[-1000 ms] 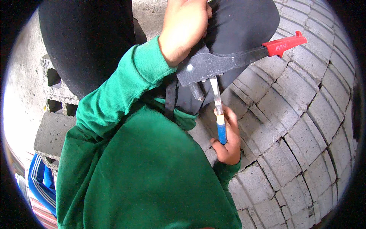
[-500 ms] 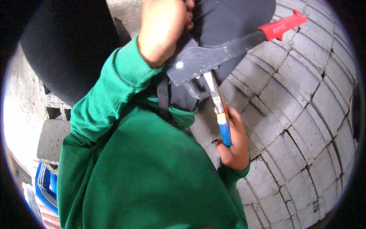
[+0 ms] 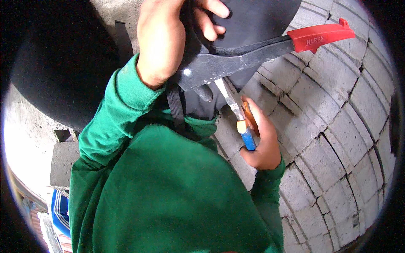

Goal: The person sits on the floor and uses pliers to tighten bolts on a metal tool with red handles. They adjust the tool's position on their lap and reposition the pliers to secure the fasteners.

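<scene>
My right hand [image 3: 265, 141] is wrapped round pliers [image 3: 248, 137] with blue and orange handles. Their pale metal jaws reach up to the lower edge of a flat dark-grey lever tool [image 3: 236, 63], though the exact contact is hard to make out. That tool has a red grip [image 3: 322, 36] pointing right and a bright round rivet near its left end. Beside its left end is my left hand [image 3: 168, 31], fingers apart over dark cloth, with no held thing visible. Part of this hand lies beyond the upper edge.
Grey concrete blocks [image 3: 333, 122] are laid close together on the right, with gaps between them. A large black rounded shape [image 3: 59, 71] fills the upper left. Below it are another grey block [image 3: 64, 164] and a blue striped item [image 3: 61, 211].
My left hand has shifted left and its fingers have spread. The lever tool's red grip has moved slightly right. The pliers have tilted and moved a little up and left, handles further apart.
</scene>
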### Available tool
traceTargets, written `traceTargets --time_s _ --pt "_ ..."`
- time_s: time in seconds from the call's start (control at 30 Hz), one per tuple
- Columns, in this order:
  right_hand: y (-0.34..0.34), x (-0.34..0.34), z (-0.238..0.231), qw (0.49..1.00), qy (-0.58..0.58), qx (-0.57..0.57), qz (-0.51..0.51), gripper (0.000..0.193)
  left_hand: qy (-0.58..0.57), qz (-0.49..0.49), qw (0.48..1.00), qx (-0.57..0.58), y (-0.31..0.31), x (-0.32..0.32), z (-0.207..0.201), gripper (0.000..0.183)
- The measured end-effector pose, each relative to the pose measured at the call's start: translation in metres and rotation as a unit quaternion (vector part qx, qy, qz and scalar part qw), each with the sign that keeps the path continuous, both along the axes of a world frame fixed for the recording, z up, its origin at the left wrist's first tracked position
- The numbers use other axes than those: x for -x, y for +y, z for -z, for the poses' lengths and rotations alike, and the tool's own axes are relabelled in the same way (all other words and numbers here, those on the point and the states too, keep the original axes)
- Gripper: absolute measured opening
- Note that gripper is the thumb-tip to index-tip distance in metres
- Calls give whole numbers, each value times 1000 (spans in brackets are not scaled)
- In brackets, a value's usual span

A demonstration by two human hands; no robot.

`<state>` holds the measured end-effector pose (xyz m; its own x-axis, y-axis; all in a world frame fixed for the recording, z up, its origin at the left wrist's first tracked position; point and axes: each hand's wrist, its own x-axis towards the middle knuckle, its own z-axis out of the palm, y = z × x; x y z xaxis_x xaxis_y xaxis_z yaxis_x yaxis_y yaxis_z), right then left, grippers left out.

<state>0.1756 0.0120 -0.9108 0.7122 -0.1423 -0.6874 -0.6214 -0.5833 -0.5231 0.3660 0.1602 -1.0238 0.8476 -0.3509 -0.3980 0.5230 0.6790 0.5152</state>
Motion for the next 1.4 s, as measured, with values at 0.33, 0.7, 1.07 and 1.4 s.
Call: traceTargets --time_s 0.33,0.7,1.07,1.4 --pt "-1 -20 -5 996 93 0 -2 92 65 24 995 -71 -4 -1 0 44" --pt "-3 -25 -5 996 69 33 -39 89 22 27 991 -127 -1 -5 -6 40" --pt "-5 -22 2 994 19 64 -87 88 11 14 993 -118 -4 -3 -1 40" --pt "-7 -25 2 990 -39 65 -118 77 65 21 986 -155 -6 -2 -16 39"
